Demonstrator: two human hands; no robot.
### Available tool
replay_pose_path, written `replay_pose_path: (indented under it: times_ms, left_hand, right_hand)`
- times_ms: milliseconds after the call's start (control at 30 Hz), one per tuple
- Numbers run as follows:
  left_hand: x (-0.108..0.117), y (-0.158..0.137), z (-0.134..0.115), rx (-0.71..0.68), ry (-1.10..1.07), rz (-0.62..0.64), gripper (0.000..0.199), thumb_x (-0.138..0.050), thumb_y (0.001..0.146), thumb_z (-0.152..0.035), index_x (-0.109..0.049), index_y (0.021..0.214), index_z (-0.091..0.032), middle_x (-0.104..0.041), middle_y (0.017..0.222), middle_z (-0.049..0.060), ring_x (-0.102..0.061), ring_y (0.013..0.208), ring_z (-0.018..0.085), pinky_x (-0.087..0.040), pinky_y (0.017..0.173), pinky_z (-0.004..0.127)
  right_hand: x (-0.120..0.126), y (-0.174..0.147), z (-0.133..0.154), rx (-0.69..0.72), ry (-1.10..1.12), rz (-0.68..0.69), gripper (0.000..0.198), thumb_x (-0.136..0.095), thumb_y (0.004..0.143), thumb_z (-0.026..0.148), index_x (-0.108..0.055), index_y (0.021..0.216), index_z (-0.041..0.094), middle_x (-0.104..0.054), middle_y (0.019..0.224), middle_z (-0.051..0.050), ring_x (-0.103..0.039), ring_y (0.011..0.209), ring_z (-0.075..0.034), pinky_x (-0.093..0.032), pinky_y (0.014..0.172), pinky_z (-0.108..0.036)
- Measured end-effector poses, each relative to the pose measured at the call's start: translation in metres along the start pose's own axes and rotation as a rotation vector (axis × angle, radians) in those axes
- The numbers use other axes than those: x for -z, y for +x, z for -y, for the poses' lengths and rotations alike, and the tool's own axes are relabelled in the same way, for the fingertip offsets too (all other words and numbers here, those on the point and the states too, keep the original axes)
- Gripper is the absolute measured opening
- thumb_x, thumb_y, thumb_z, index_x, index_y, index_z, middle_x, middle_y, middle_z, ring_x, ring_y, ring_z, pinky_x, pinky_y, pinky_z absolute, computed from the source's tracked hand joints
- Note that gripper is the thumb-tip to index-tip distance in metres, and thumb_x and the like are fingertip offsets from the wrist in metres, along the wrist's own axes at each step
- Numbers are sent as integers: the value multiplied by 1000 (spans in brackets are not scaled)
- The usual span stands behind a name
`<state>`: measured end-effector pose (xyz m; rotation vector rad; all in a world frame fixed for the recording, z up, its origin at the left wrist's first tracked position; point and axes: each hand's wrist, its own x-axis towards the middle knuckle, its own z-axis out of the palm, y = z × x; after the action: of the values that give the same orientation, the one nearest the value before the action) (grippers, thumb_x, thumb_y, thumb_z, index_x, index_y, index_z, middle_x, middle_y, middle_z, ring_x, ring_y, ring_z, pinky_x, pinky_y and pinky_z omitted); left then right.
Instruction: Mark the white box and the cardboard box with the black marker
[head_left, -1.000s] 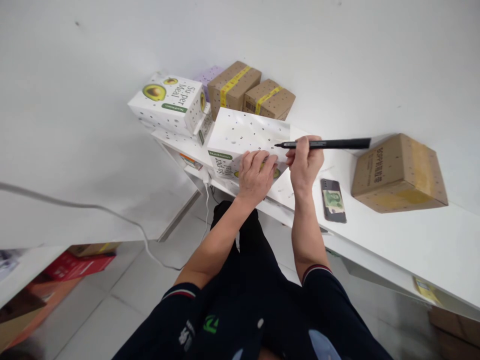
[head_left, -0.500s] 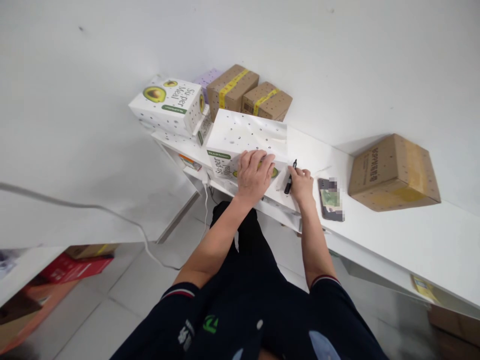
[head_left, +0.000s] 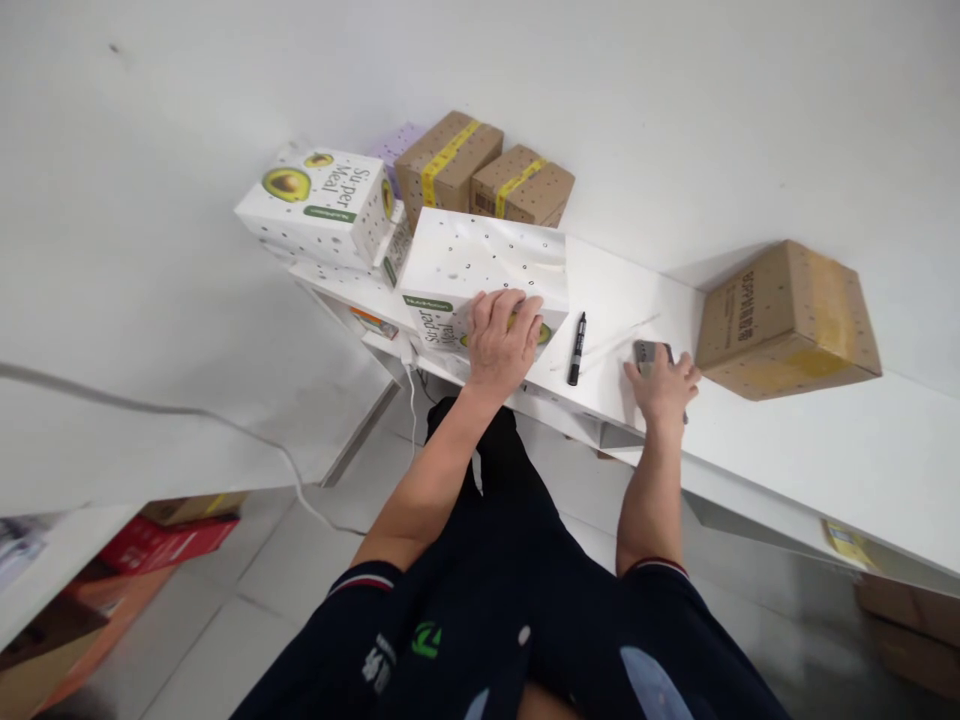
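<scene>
The right hand has let go of the pen, now on the tabletop, and covers the phone, fingers spread. The left hand presses flat on the white box.

Place: a plain packing or stockroom corner, more a work space than a home.
Walls: bare white wall behind the bench, without decoration.
Bench: long white counter fixed along the wall, with an open shelf under it.
Stock on the bench: taped brown cartons at the far end, one larger cardboard box set apart, white avocado-print "Super Meal" boxes stacked beside them.
Floor: pale tiles, with red and brown boxes stored low at the left.
Cabling: a white cable hangs loose across the space.
</scene>
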<state>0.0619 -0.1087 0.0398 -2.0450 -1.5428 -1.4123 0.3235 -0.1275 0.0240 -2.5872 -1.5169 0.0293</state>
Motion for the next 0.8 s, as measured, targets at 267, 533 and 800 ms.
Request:
replay_pose_path:
  times_ms: [267,533,800]
  left_hand:
    - [-2,0,0,-54,56,-80,27,-46,101,-33,-69,113,-24,-70,112,10,-61,113,24,-36,114,45]
    - [-1,-3,3,-27,21,23,31,-43,102,-34,-67,118,-22,-69,119,12,-59,120,26,-33,117,48]
    - [-7,0,-3,15,-3,38,36,-47,100,-42,-67,120,-19,-68,123,15,-56,126,30,-28,121,54]
  right_hand:
    - [1,0,-21,-119,55,109,70,-57,88,53,-47,150,21,-52,143,-23,-47,132,-41,-40,106,-56]
    - [4,-23,-16,-134,687,-83,72,-67,70,42,-58,137,15,-70,118,-16,-64,104,-27,-49,98,-46]
    - [58,-108,55,35,2011,562,60,-46,81,64,-66,118,22,-74,108,-9,-71,88,-23,-60,73,-40]
